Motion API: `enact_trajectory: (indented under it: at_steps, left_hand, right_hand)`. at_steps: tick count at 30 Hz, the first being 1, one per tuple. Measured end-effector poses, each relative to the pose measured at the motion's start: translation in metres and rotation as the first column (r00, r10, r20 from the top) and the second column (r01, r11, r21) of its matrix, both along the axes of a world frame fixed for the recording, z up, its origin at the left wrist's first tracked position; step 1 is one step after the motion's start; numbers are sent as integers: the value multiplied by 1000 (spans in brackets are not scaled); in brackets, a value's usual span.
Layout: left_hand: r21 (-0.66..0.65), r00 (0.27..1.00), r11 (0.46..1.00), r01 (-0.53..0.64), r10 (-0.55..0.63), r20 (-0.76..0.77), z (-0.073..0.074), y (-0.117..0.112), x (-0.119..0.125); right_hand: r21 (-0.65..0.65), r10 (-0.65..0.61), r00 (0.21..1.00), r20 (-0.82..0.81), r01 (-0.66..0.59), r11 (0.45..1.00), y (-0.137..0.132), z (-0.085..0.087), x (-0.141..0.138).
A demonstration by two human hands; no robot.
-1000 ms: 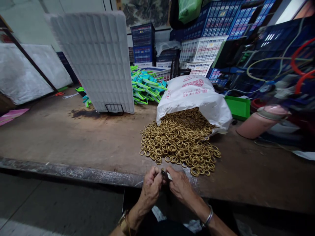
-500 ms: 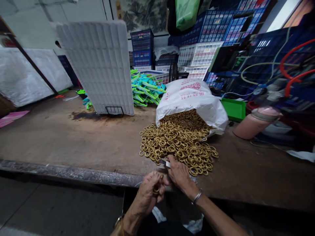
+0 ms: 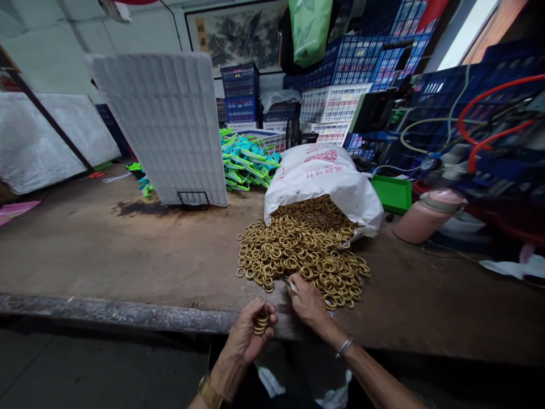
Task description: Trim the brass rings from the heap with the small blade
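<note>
Brass-coloured rings (image 3: 298,250) lie in a heap on the table, spilling from the mouth of a white printed sack (image 3: 315,170). My left hand (image 3: 251,329), in front of the table edge, is curled around several of these rings, which show between thumb and fingers. At the near edge of the heap, my right hand (image 3: 310,304) is closed on a small white-handled tool (image 3: 293,287). Its thin dark tip points left beside the rings; its exact kind is unclear.
A white ribbed panel (image 3: 166,130) stands on a black wire stand at the left. Behind are green and turquoise plastic pieces (image 3: 247,162) and stacked crates (image 3: 334,102). To the right are a green tray (image 3: 392,193) and a pink bottle (image 3: 428,216).
My left hand has moved slightly left and turned, showing more of the rings in it. My right hand keeps its tool by the heap's near edge. The camera view has shifted slightly.
</note>
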State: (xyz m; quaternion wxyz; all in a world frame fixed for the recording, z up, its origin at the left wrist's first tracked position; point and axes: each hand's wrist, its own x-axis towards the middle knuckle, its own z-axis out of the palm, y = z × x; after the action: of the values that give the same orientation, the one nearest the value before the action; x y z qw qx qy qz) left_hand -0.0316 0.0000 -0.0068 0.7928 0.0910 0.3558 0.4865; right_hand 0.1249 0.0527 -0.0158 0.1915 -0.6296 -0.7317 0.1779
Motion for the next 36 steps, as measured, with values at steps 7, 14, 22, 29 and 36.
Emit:
enact_trajectory:
  at_steps: [7,14,22,29,36]
  left_hand:
    - [77,989,996,48,-36,-146,-1,13,17]
    - [233,978,969,87,-39,-205,-5,13,30]
    - [343,792,938,48,173,-585,-8,14,26]
    - [528,615,835,153,338,-713,-2,11,25]
    - [292,806,947,133,68,-587,5,9,25]
  right_hand:
    - [-355,-206,536,-818,-191,915,-13,14,-5]
    - [-403,-306,281,-910,-422,812,-28,19,-12]
    - [-305,-117,615,-780,-209,929,-16,18,-6]
    - [-96,162,879,-449,-227,969,-9,23,-2]
    - [-159,101,869,-484,-201,967,-10,20,-7]
